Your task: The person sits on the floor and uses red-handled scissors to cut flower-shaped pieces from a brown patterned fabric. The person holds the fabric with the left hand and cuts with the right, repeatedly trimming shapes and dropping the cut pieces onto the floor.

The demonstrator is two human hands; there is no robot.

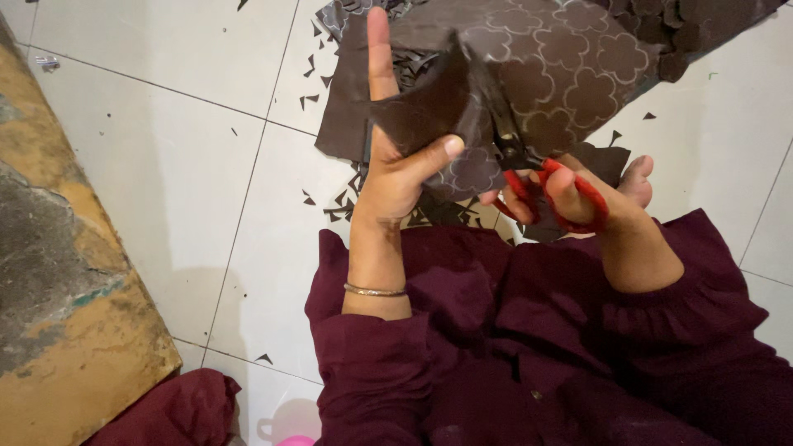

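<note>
Your left hand (395, 169) pinches the dark sheet (429, 111) up over the floor; right hand (578, 198) has fingers through the scissors (529, 169) — thumb's near the blades, could get nicked.

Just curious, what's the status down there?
Left hand grips brown sheet. Right hand works red scissors into it. Scraps litter floor.

Left hand (395, 177) grips dark sheet (462, 107); right hand (578, 194) scissors (529, 177).

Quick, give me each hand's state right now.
Left hand: closed on a dark brown sheet piece, thumb pinching it, index finger straight up.
Right hand: closed in the red-handled scissors.
</note>
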